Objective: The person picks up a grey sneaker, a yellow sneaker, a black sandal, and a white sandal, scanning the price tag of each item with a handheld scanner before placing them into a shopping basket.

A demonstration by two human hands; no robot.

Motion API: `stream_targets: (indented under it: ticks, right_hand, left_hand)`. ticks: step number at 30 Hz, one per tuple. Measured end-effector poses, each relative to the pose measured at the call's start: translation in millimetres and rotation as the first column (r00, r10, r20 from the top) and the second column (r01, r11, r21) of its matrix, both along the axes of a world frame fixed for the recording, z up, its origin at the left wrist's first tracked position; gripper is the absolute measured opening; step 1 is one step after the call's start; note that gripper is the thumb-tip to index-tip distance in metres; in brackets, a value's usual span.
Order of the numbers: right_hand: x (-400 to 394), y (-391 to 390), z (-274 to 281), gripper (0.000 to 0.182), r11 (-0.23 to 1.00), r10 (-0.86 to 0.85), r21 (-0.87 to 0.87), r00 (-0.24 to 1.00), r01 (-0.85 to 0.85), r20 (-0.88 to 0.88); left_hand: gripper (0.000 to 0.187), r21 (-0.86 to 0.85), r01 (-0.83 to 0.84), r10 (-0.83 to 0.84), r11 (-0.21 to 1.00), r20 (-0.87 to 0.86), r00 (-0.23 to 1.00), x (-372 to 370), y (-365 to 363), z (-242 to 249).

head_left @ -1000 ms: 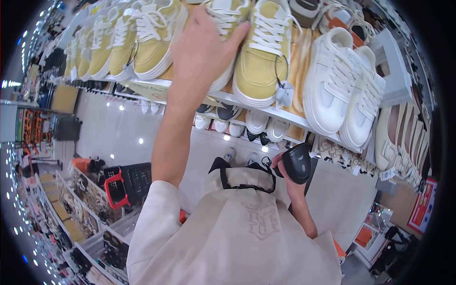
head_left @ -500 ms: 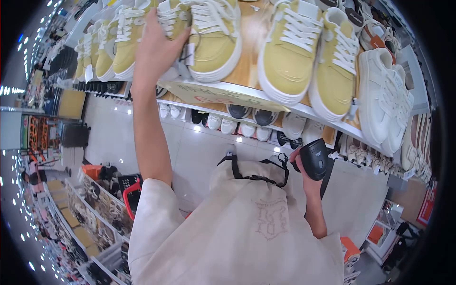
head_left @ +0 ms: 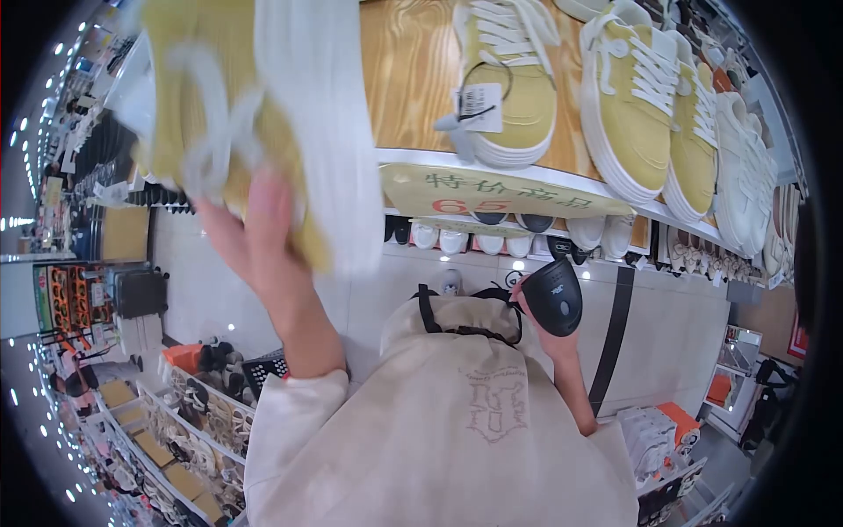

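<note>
A blurred yellow lace-up shoe with a white sole (head_left: pixel 316 132) is gripped by the left hand (head_left: pixel 255 228). A black rounded handheld device (head_left: pixel 553 297) is held in the right hand (head_left: pixel 537 318).

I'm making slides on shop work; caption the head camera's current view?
Left hand holding a yellow shoe, right hand a black handheld device, beside a shelf of yellow and white shoes.

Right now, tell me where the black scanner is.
In the head view, the black scanner is in the right hand, just right of center and below the yellow price sign.
</note>
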State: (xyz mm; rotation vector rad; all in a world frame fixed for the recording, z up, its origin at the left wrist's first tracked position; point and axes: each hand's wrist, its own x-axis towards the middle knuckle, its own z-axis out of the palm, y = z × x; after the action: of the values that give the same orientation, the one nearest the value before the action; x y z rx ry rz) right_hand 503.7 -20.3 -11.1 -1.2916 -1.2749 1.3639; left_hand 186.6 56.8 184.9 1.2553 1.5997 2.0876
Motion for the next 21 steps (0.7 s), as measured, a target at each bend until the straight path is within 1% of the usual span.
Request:
stream_targets:
  ticks: [1, 2, 3, 4, 5, 6, 8, 9, 10, 11, 12, 13, 14, 15, 17, 19, 21]
  right_hand:
    - [-13.1, 1.5, 13.4, 0.036, 1.000, -0.012, -0.019, 0.994, 0.010, -0.104]
    - [-23.5, 3.7, 23.3, 0.034, 0.999, -0.023, -0.042, 0.978, 0.014, -0.208]
    - [-29.3, 5.8, 26.4, 0.034, 0.999, -0.013, -0.050, 0.976, 0.002, -0.216]
    - [-34.0, 8.4, 27.8, 0.032, 0.999, 0.023, -0.027, 0.965, -0.031, -0.261]
    - [-38.8, 10.2, 29.4, 0.030, 0.998, 0.060, -0.006, 0.951, -0.065, -0.303]
    - [-44.9, 12.2, 31.9, 0.030, 0.996, 0.073, -0.021, 0.950, -0.083, -0.304]
    - [-58.1, 16.8, 38.1, 0.028, 0.991, 0.133, 0.024, 0.960, -0.131, -0.245]
    - [-64.9, 18.3, 42.8, 0.024, 0.988, 0.150, 0.005, 0.963, -0.153, -0.225]
    - [-71.5, 18.2, 44.0, 0.024, 0.985, 0.166, -0.006, 0.961, -0.171, -0.221]
    - [-78.0, 17.1, 44.6, 0.024, 0.981, 0.190, 0.016, 0.944, -0.192, -0.270]
    - [-83.6, 16.2, 45.5, 0.024, 0.977, 0.213, 0.042, 0.924, -0.211, -0.318]
    - [-87.6, 15.1, 46.8, 0.024, 0.974, 0.224, 0.036, 0.921, -0.225, -0.317]
    - [-91.0, 14.1, 48.3, 0.026, 0.961, 0.276, 0.083, 0.900, -0.263, -0.337]
    - [-94.0, 12.6, 49.6, 0.028, 0.946, 0.325, 0.129, 0.877, -0.299, -0.354]
    - [-100.1, 7.8, 51.4, 0.030, 0.941, 0.337, 0.147, 0.874, -0.305, -0.349]
    - [-104.0, 6.4, 55.4, 0.032, 0.936, 0.348, 0.172, 0.873, -0.306, -0.342]
    - [-106.2, 6.1, 60.6, 0.036, 0.913, 0.394, 0.231, 0.875, -0.336, -0.284]
  left_hand:
    - [0.063, 0.029, 0.121, -0.125, 0.992, 0.280, 0.952, -16.5, -23.3, -25.0]
    - [0.065, 0.090, 0.224, -0.237, 0.971, 0.531, 0.814, -30.2, -48.3, -53.1]
    - [0.058, 0.126, 0.276, -0.285, 0.953, 0.680, 0.675, -27.4, -74.4, -83.5]
    - [0.062, 0.266, 0.379, -0.412, 0.886, 0.827, 0.383, -22.8, -98.1, -108.6]
    - [0.065, 0.426, 0.417, -0.485, 0.803, 0.874, 0.042, -22.7, -118.9, -133.6]
    - [0.070, 0.352, 0.613, -0.423, 0.707, 0.906, -0.033, -28.1, -132.3, -153.7]
    - [0.074, 0.115, 0.503, -0.077, 0.856, 0.992, -0.096, -5.0, -139.1, -140.9]
    - [0.074, 0.107, 0.485, -0.065, 0.868, 0.993, -0.102, 3.6, -136.4, -126.0]
    - [0.086, 0.236, 0.486, -0.130, 0.841, 0.961, -0.242, 9.5, -128.5, -108.0]
    - [0.099, 0.365, 0.470, -0.192, 0.804, 0.906, -0.376, 11.0, -124.5, -100.6]
    - [0.099, 0.362, 0.457, -0.193, 0.813, 0.906, -0.376, 9.2, -126.5, -108.1]
    - [0.100, 0.247, 0.543, -0.142, 0.803, 0.963, -0.228, 7.0, -130.3, -119.8]
    - [0.101, 0.118, 0.609, -0.094, 0.784, 0.993, -0.072, 4.8, -133.2, -126.7]
    - [0.101, 0.117, 0.600, -0.090, 0.792, 0.993, -0.074, 3.1, -133.4, -127.2]
    - [0.069, 0.298, 0.562, -0.207, 0.771, 0.953, -0.222, 0.7, -135.6, -127.1]
    - [0.069, 0.281, 0.550, -0.202, 0.787, 0.958, -0.201, -0.3, -136.6, -127.8]
    - [0.068, 0.247, 0.537, -0.191, 0.807, 0.969, -0.159, -1.0, -137.2, -129.3]
